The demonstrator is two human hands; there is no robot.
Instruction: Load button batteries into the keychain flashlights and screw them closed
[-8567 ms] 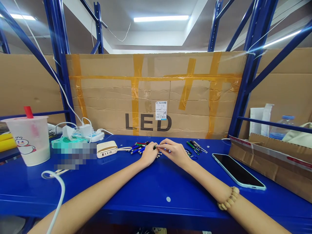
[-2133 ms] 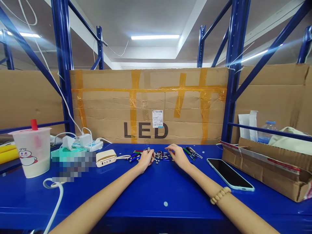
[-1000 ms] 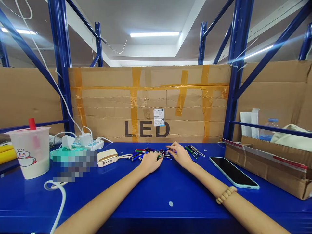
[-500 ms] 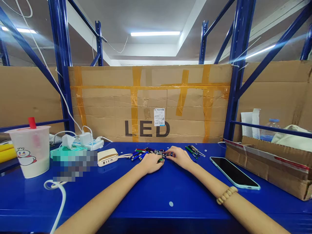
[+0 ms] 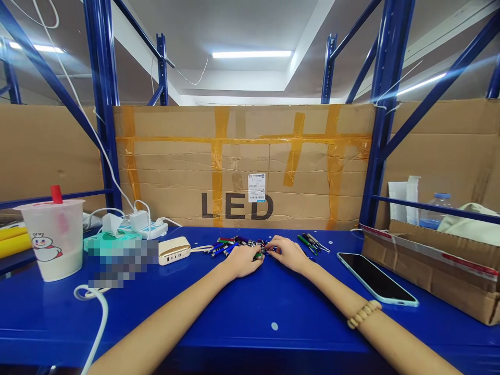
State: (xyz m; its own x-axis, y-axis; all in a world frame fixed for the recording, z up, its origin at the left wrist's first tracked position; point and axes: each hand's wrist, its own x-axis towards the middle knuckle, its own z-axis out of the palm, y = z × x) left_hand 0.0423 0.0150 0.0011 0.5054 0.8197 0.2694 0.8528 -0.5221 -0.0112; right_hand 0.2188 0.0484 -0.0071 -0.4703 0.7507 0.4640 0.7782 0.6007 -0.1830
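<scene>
Near edge: a blue surface (image 5: 250, 338) runs across the lower frame, with a white cable (image 5: 102, 317) curling at lower left and a wooden bead bracelet (image 5: 364, 314) on the right wrist at lower right.
Left hand: the left hand (image 5: 242, 262) lies palm down at centre, just left of the right hand, its fingers (image 5: 258, 260) together and curled onto the heap's front edge. Whether they grip anything cannot be told.
Right hand: the right hand (image 5: 287, 254) lies palm down, its fingers (image 5: 271, 243) close together, tips resting on the heap. Any grip is hidden.
Heap: a heap of slim blue, green and red pen-shaped pieces (image 5: 234, 245) lies on the surface, directly behind and touching both hands.
Beside the hands: a smartphone (image 5: 377, 278) lies face up to the right, by a low cardboard tray (image 5: 429, 276). A gold power bank (image 5: 174, 250) lies to the left, and a plastic cup (image 5: 50, 239) stands at far left.
Back: a power strip (image 5: 142, 229) sits at left, before a taped cardboard sheet printed "LED" (image 5: 242, 156) between blue rack uprights (image 5: 388, 104).
</scene>
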